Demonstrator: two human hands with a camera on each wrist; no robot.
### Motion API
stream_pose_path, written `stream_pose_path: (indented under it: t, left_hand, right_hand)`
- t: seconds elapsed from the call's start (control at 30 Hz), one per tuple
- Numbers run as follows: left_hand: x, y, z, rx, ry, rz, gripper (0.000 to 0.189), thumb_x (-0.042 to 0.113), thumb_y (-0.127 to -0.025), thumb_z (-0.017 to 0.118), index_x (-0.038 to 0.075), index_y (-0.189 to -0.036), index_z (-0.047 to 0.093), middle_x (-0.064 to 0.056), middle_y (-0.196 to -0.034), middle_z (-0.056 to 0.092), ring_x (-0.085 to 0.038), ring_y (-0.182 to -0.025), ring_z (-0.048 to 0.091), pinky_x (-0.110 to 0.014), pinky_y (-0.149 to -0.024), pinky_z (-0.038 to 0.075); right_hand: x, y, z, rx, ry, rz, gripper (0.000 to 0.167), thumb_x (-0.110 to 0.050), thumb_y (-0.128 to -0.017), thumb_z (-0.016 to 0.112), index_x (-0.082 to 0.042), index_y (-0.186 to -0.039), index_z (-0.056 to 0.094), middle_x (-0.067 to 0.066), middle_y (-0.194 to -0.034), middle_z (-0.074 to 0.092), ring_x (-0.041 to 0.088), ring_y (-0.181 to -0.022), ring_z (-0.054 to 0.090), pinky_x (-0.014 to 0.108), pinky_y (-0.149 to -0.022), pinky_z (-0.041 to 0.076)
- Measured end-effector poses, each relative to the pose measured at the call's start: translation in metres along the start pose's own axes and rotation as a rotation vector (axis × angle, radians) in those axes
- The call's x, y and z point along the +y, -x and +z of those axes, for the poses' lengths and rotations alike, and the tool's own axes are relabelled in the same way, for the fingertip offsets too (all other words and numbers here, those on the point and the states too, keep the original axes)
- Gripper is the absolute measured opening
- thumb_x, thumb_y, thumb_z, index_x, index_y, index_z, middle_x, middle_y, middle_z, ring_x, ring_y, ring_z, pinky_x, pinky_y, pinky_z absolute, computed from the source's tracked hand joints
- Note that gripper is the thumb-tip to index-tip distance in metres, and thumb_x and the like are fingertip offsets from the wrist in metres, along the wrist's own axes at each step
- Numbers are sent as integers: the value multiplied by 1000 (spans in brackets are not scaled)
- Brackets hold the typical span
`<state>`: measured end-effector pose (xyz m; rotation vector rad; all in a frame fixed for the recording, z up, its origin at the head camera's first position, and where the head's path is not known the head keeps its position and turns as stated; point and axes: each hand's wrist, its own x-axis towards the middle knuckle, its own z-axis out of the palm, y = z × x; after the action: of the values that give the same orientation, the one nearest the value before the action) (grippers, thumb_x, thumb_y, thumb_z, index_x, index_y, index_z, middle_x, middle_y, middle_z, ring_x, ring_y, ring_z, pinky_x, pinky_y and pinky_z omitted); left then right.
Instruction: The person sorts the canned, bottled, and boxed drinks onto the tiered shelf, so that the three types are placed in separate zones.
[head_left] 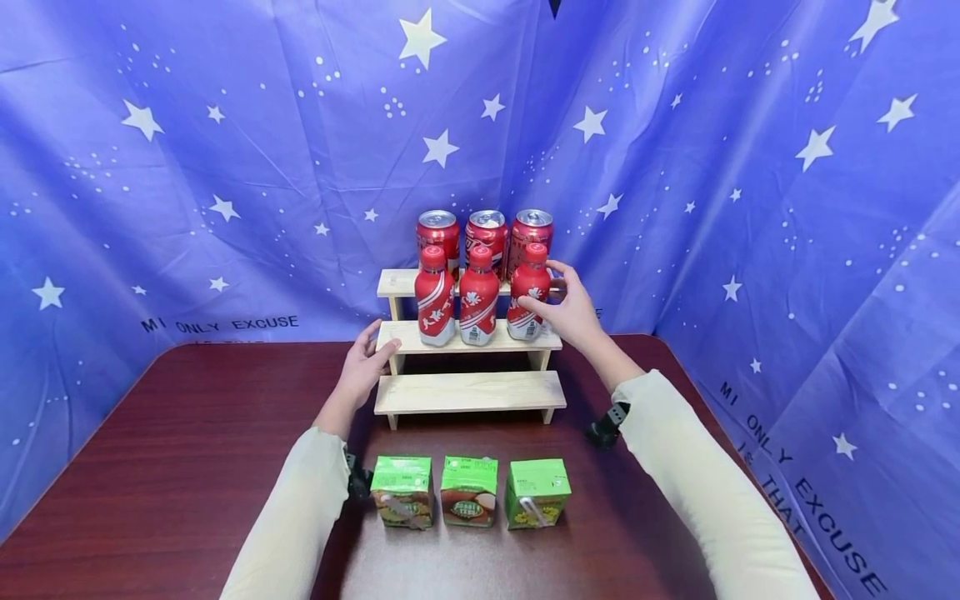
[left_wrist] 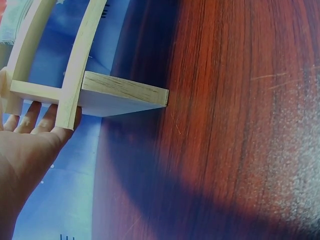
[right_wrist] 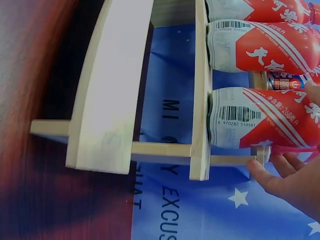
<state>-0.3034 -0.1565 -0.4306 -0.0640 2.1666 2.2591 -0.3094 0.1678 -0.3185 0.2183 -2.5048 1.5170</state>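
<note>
A three-step wooden stand (head_left: 469, 392) stands on the table. On its middle step, three red-and-white bottles with red caps stand upright in a row: a left bottle (head_left: 436, 298), a middle bottle (head_left: 479, 298) and a right bottle (head_left: 528, 293). My right hand (head_left: 567, 310) holds the right bottle from its right side, thumb across the front. In the right wrist view, this bottle (right_wrist: 260, 120) shows its barcode, and part of the hand is cut off. My left hand (head_left: 363, 367) grips the left end of the middle step, thumb on top; its fingers (left_wrist: 47, 120) reach behind the frame.
Three red cans (head_left: 438, 232) fill the top step behind the bottles. In front of the stand, three green-topped drink cartons (head_left: 468, 492) stand in a row on the dark red table (head_left: 225, 467). A blue starry curtain (head_left: 225, 150) hangs close behind.
</note>
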Motion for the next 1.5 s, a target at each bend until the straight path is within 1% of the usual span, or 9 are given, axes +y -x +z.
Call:
stream_pose_path:
  t: [0.13, 0.4, 0.6, 0.77, 0.87, 1.07, 1.27, 1.37, 1.5]
  left_hand:
    - [-2, -3, -2, -3, 1, 0, 68, 17, -95, 55, 16, -151, 16, -17, -147, 38, -19, -110, 51, -48, -99, 41]
    - [0, 2, 1, 3, -20, 13, 67, 18, -94, 56, 15, -150, 18, -16, -145, 40, -19, -107, 53, -47, -97, 43]
    - [1, 1, 1, 14, -9, 19, 67, 17, -94, 57, 16, -150, 21, -17, -143, 43, -10, -97, 55, -47, -97, 44]
    - [2, 2, 3, 10, -32, 25, 67, 17, -94, 56, 15, -150, 19, -19, -144, 42, -8, -96, 56, -44, -95, 46]
    - [2, 2, 3, 8, -24, 22, 67, 16, -94, 56, 15, -150, 19, -18, -144, 41, -10, -97, 55, -46, -95, 45]
    - [1, 1, 1, 7, -2, 19, 68, 16, -94, 57, 14, -150, 18, -17, -145, 40, -13, -102, 54, -48, -98, 43]
    - [2, 2, 2, 10, -9, 20, 67, 15, -94, 56, 14, -150, 19, -17, -145, 40, -17, -107, 53, -48, -98, 43]
    - [2, 3, 2, 10, -7, 17, 67, 14, -94, 56, 14, -150, 19, -17, -144, 41, -16, -105, 53, -49, -98, 42]
    - [2, 2, 1, 11, -11, 11, 67, 15, -94, 56, 15, -150, 19, -17, -144, 42, -14, -102, 54, -49, -98, 43]
  right_hand:
    - [4, 7, -8, -2, 37, -16, 79, -37, -77, 76, -17, -142, 34, 17, -130, 49, 33, -120, 50, 47, -98, 43]
    - [16, 31, -25, -74, 125, -12, 71, -38, -83, 70, -11, -140, 36, 21, -132, 48, 36, -122, 49, 51, -95, 45]
    - [21, 49, -27, -148, 136, -24, 64, -36, -84, 69, -12, -137, 42, 21, -130, 51, 36, -120, 52, 50, -93, 46]
    - [21, 70, -28, -233, 115, -66, 61, -30, -84, 71, -8, -135, 44, 22, -130, 52, 37, -118, 53, 49, -93, 46]
    - [19, 84, -27, -287, 98, -99, 59, -26, -84, 71, -6, -133, 46, 21, -128, 54, 37, -116, 53, 47, -93, 47]
    - [19, 112, -24, -395, 88, -170, 53, -24, -82, 72, -9, -129, 50, 14, -123, 58, 35, -114, 55, 43, -87, 51]
    - [26, 138, -25, -523, 63, -169, 52, -26, -82, 73, -10, -127, 51, 12, -121, 59, 32, -112, 55, 32, -84, 53]
    - [30, 148, -26, -563, 56, -175, 52, -27, -82, 72, -9, -126, 51, 11, -121, 60, 29, -112, 56, 32, -84, 52]
    - [36, 161, -27, -597, 53, -183, 52, -29, -81, 73, -14, -126, 52, 8, -123, 59, 17, -112, 55, 37, -86, 52]
